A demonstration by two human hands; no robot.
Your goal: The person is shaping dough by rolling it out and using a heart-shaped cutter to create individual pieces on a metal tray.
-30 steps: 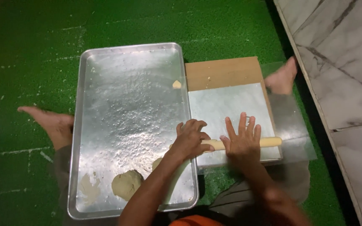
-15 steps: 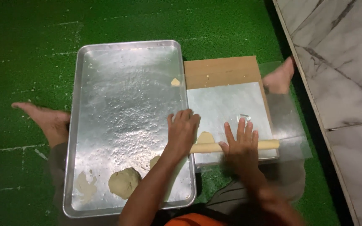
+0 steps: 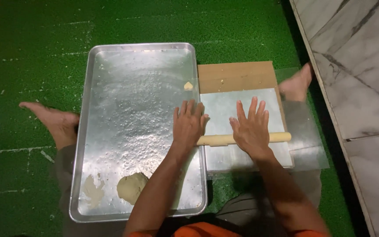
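Note:
My left hand (image 3: 188, 124) and my right hand (image 3: 251, 127) lie flat, fingers spread, on a pale wooden rolling pin (image 3: 279, 137). The pin lies crosswise over a clear plastic sheet (image 3: 305, 147) on a grey board (image 3: 224, 107) set on a brown cardboard piece (image 3: 235, 75). A thin strip of dough (image 3: 218, 143) shows under the pin between my hands. My left hand also overlaps the right rim of a large floured metal tray (image 3: 132, 87). A dough ball (image 3: 130, 187) sits near the tray's front edge.
A tiny dough bit (image 3: 188, 85) rests at the tray's right rim, and a smear of dough (image 3: 92, 191) lies at its front left. My bare feet (image 3: 53, 120) (image 3: 297, 83) rest on green turf either side. Marble flooring (image 3: 356, 70) runs along the right.
Both hands have rolled the pin toward me and back away; the fingers now stretch forward over the pin, covering more of the dough.

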